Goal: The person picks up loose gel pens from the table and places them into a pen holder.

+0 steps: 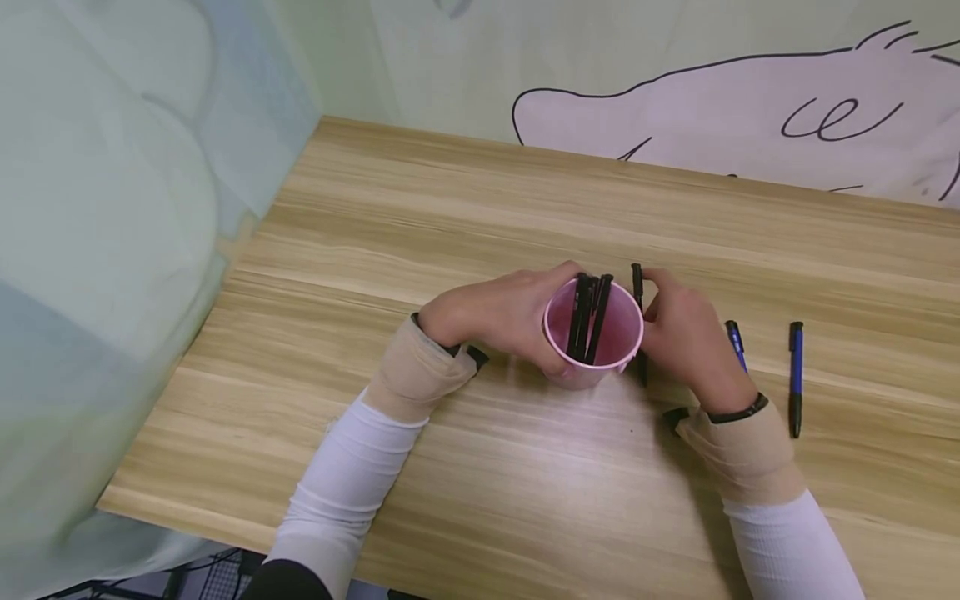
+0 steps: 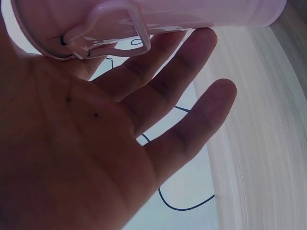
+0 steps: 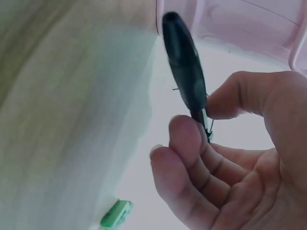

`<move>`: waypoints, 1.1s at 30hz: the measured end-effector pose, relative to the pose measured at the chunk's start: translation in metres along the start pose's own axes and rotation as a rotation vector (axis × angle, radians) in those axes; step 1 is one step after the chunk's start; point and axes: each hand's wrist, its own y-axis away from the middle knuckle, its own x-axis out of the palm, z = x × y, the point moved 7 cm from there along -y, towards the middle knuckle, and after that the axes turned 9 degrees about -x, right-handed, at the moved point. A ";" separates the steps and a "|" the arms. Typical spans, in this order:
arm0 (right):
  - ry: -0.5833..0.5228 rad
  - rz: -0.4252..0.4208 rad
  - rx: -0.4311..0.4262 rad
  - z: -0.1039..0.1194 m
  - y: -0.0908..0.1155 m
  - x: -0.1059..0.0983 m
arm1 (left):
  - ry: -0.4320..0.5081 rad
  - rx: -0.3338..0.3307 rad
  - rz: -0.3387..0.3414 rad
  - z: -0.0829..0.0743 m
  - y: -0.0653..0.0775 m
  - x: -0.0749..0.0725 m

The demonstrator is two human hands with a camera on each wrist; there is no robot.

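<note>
A pink cup (image 1: 581, 378) with several black pens (image 1: 587, 317) standing in it is on the wooden table. My left hand (image 1: 502, 315) holds the cup from its left side, thumb and fingers spread around it. In the left wrist view, fingers lie against the cup's wall (image 2: 201, 13), close to a small handle (image 2: 139, 26). To the right of the cup, my right hand (image 1: 686, 333) pinches a black pen (image 1: 637, 285) between thumb and fingers. In the right wrist view this pen (image 3: 184, 60) is held upright beside the cup, its dark grip end nearest the camera.
Two blue pens lie on the table right of my right hand: one (image 1: 736, 340) partly hidden by the wrist, the other (image 1: 797, 375) farther right. A wall with a line drawing (image 1: 712, 108) borders the back edge. A small green object (image 3: 116, 214) shows in the right wrist view.
</note>
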 end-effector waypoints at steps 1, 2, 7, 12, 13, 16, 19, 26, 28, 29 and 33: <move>-0.005 -0.015 0.010 0.000 0.000 -0.002 | 0.000 0.000 0.000 0.000 0.000 0.000; -0.006 -0.032 0.017 0.000 0.001 -0.004 | 0.000 -0.001 0.001 0.000 0.000 0.000; -0.002 -0.112 0.015 0.004 0.003 -0.012 | -0.006 -0.005 0.001 0.001 0.000 -0.001; -0.005 -0.167 -0.004 0.007 0.004 -0.017 | -0.002 -0.004 0.002 0.001 0.000 0.000; -0.007 -0.178 -0.006 0.008 0.004 -0.017 | 0.000 -0.005 0.004 0.001 0.000 0.000; -0.020 -0.208 -0.007 0.008 0.004 -0.020 | 0.008 -0.010 0.008 0.001 0.000 0.000; -0.033 -0.237 -0.004 0.009 0.005 -0.023 | 0.012 -0.015 0.008 0.001 0.001 0.000; -0.046 -0.324 -0.022 0.012 0.009 -0.030 | 0.016 -0.014 0.001 0.000 0.001 -0.001; -0.046 -0.352 -0.042 0.014 0.009 -0.032 | 0.014 -0.015 0.002 0.000 0.001 -0.001; -0.046 -0.363 -0.048 0.015 0.009 -0.033 | 0.014 -0.016 0.003 0.000 0.001 -0.001; -0.050 -0.399 -0.061 0.016 0.010 -0.035 | 0.009 -0.015 0.002 0.000 0.001 -0.001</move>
